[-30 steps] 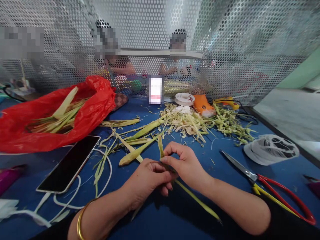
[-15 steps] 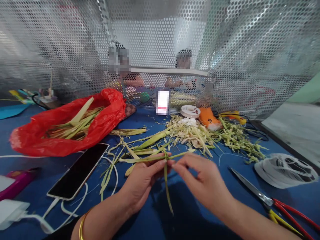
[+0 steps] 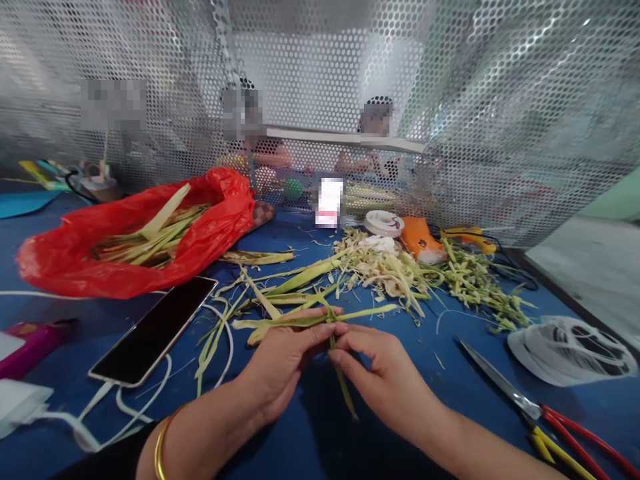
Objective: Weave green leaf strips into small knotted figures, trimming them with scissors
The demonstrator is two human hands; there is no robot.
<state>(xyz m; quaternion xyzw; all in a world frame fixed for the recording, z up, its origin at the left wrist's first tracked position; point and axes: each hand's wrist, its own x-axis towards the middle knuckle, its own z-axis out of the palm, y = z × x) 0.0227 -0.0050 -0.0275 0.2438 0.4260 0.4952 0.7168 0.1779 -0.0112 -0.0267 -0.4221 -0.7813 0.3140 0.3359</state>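
Observation:
My left hand (image 3: 283,363) pinches a green leaf strip (image 3: 320,317) that lies crosswise above the blue table (image 3: 310,440). My right hand (image 3: 383,377) meets it from the right, fingertips closed on the same strip where a second thin strip hangs down between the hands. A gold bangle sits on my left wrist. More loose leaf strips (image 3: 295,277) lie just beyond my fingers.
A red plastic bag (image 3: 125,233) of leaves lies at the left, a black phone (image 3: 155,330) with a white cable beside it. Trimmings (image 3: 425,270) pile at the back right. Scissors (image 3: 540,410) and a white spool (image 3: 570,343) lie at the right. People sit behind the perforated screen (image 3: 450,100).
My right hand has come back in to the left and closed on the strip beside my left thumb. The strip now lies crosswise instead of upright.

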